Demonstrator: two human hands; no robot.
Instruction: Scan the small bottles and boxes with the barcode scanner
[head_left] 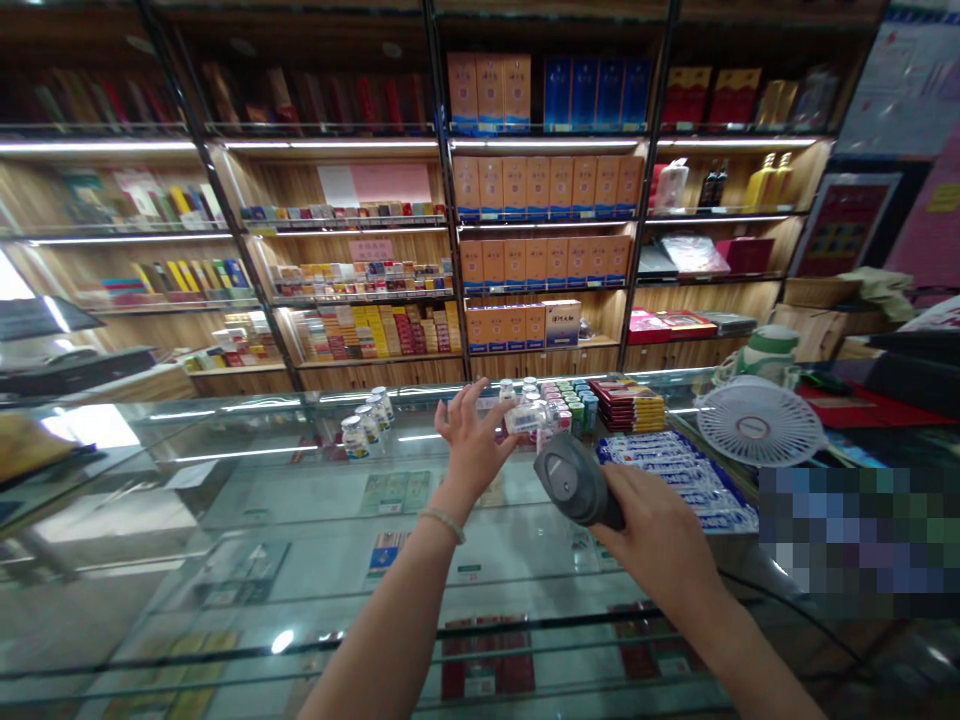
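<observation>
Left hand: your left hand [474, 440] is pinched, thumb and forefinger meeting on a small bottle [531, 415], the other fingers fanned up toward 12 o'clock.
Bottle: it sits at 2 o'clock from your left palm, raised above the glass counter [300, 510], lying on its side; its long axis runs roughly 9 to 3 o'clock, with a striped patch on the label facing you.
Right hand: your right hand [660, 525] is wrapped around the handle of a grey scanner [574, 483], whose head points toward 11 o'clock.
Bottle and scanner: the bottle is at 11 o'clock from the scanner head, near it and apparently apart; your left hand is the nearer one, already on the bottle, while the scanner fills the space between it and your right hand.
Counter: more bottles [367, 424] stand at 9 o'clock from your left hand; blue-and-white packets [679, 475] lie at 1 o'clock from your right, and a white fan [757, 420] at 2.
</observation>
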